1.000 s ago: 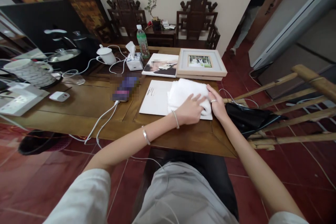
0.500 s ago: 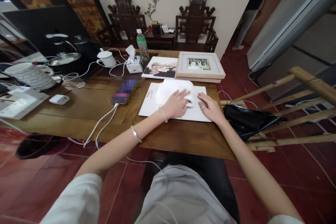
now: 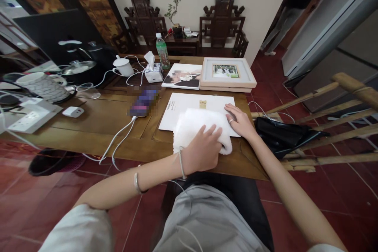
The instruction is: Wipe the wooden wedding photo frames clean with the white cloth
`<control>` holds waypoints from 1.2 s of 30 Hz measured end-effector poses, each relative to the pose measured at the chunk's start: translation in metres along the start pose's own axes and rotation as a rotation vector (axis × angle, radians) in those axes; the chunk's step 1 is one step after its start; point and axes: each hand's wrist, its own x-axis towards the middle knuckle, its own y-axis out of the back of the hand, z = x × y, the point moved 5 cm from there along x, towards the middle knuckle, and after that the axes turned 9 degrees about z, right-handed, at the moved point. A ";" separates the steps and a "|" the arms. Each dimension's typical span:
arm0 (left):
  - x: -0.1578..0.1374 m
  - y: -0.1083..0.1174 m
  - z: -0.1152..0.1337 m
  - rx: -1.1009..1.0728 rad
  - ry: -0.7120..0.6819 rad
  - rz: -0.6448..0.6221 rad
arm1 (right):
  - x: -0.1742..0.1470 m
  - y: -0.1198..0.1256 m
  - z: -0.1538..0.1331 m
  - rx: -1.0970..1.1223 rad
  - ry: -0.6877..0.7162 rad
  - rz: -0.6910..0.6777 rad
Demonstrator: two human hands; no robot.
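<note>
A fluffy white cloth [image 3: 201,124], folded over, lies across the near part of a flat white panel [image 3: 189,100] and overhangs its front edge. My left hand [image 3: 205,147] grips the cloth from above, with some fingers spread on top and its near right corner bunched around the others. My right hand [image 3: 240,120] rests open along the panel's right edge, fingers stretched out and a ring on one of them. A small gold-coloured plate [image 3: 202,104] shows on the panel, and small print is at its left side. The cloth hides the panel's near middle.
Behind the panel lie a photo print [image 3: 183,76] and a pale picture frame [image 3: 227,71]. To the left are a phone [image 3: 143,102] on a cable, a tissue box [image 3: 153,73], a bottle [image 3: 162,51] and a power strip [image 3: 34,114]. A bamboo chair [image 3: 313,114] stands right.
My left hand has drawn the white cloth toward me, from the panel's middle to its near edge, uncovering the gold-coloured plate. My right hand stays at the panel's right edge.
</note>
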 end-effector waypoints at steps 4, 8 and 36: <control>0.016 -0.008 -0.031 -0.015 0.060 0.003 | 0.000 0.001 0.001 -0.007 -0.004 0.002; 0.049 -0.018 -0.084 -0.021 0.203 -0.021 | 0.000 0.002 -0.001 -0.025 0.000 -0.008; 0.047 -0.022 -0.106 -0.105 0.278 -0.024 | 0.000 0.000 0.001 -0.020 -0.023 -0.016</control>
